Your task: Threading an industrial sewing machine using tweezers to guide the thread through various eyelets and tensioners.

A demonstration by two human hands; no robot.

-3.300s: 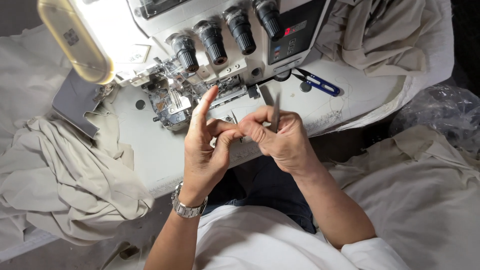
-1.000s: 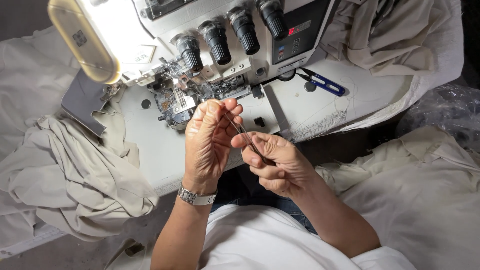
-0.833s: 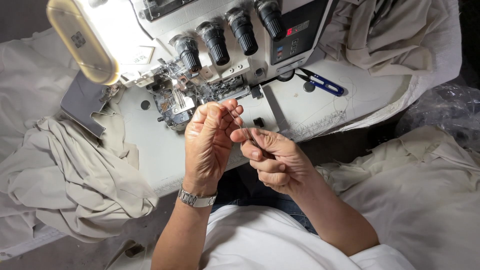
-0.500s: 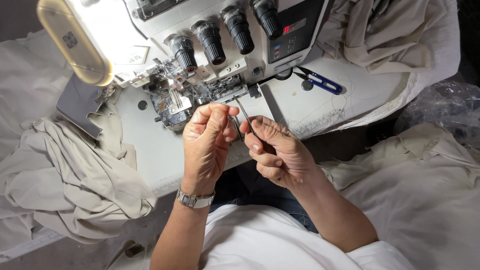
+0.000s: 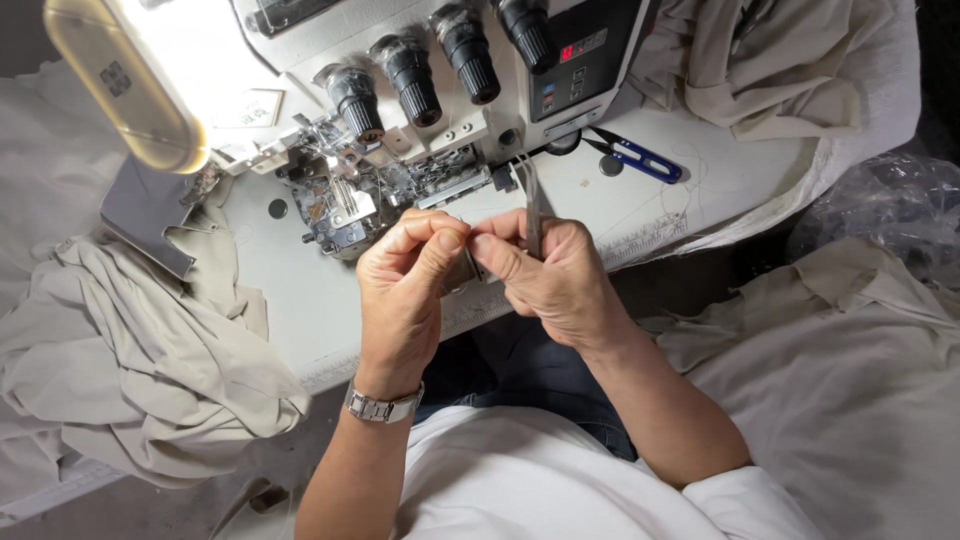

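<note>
Head view looks down on a pair of metal tweezers (image 5: 532, 205) standing nearly upright in the right hand (image 5: 552, 278), long axis running away from the person, tips pointing toward the sewing machine (image 5: 400, 120) just beyond the knuckles. That right hand is curled closed around the tweezers' lower part, thumb pressed against the left hand's fingertips. The left hand (image 5: 405, 285) is also closed, thumb and forefinger pinched together on something too small to make out; a metal wristwatch (image 5: 382, 406) sits on its wrist. Both hands hover over the near edge of the white tabletop (image 5: 290, 300). Beyond the right hand lie blue thread snips (image 5: 640, 158). Beige fabric (image 5: 140, 350) is heaped left of the left hand, and more (image 5: 850, 370) lies right of the right forearm.
</note>
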